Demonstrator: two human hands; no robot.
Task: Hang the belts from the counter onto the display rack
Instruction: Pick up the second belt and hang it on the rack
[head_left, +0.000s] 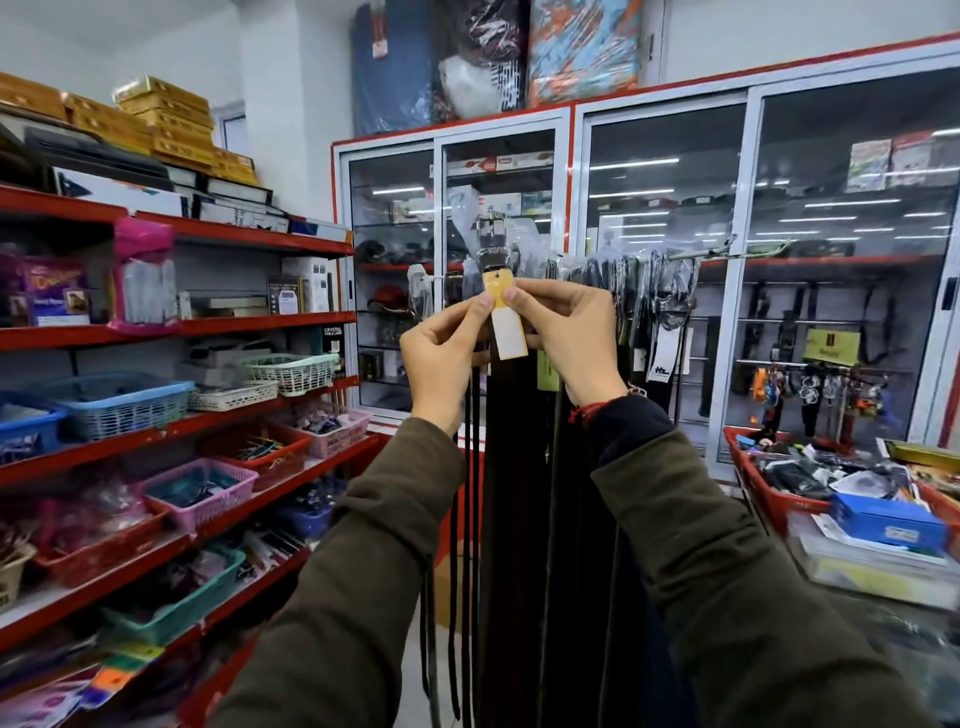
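A dark belt (511, 415) is held up at head height in front of the display rack (691, 254), its silver buckle (491, 231) uppermost and its strap hanging straight down between the two forearms; the step in hand is judged to be the hanging of this belt, with the yellow and white tag (506, 319) being handled first. The tag is pinched from both sides; the left hand (441, 353) has thumb and forefinger closed on its left edge, and the right hand (571, 338) has its fingertips closed on the right edge, the other fingers curled behind the strap. Both arms are raised and bent, the wrists turned inward toward each other. Many belts are already hung along the rack's bar, just behind and to the right; whether the buckle is already hooked cannot be told. The next move is judged to call for the buckle to be lifted over a free prong; the counter is not clearly seen.
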